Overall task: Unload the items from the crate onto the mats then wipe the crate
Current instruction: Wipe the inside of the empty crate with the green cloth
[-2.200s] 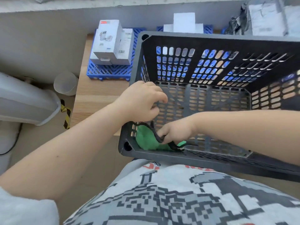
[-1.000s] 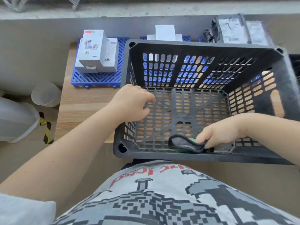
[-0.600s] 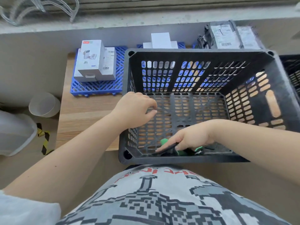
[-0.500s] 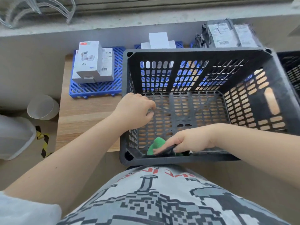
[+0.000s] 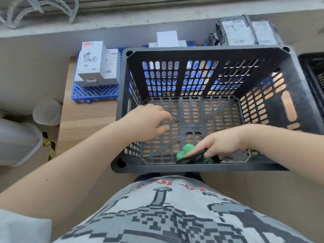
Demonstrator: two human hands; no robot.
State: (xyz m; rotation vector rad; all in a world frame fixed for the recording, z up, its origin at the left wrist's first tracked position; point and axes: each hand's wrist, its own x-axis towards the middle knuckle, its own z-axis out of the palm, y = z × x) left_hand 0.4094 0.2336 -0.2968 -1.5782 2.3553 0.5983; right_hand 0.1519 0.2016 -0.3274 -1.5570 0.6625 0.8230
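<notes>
Head view: wooden counter [image 5: 87, 120] carries black slotted crate [image 5: 298, 102], nothing inside but the cloth. Blue mat [image 5: 94, 92] beside its far-left corner, white boxes [image 5: 95, 62] stacked on it. Left hand [image 5: 147, 123] curls over crate's left wall, grip closed on the rim. Right hand [image 5: 222, 142] grips green-and-black cloth [image 5: 187, 153] against crate floor, near front wall.

I'm looking at what reads as a packing or stockroom area: boxed retail goods [image 5: 95, 63] with barcodes sit on blue plastic grid mats [image 5: 95, 92] on a wooden bench [image 5: 84, 120]. Grey courier bags [image 5: 245, 30] bearing shipping labels lie behind a black slotted crate [image 5: 201, 53].
</notes>
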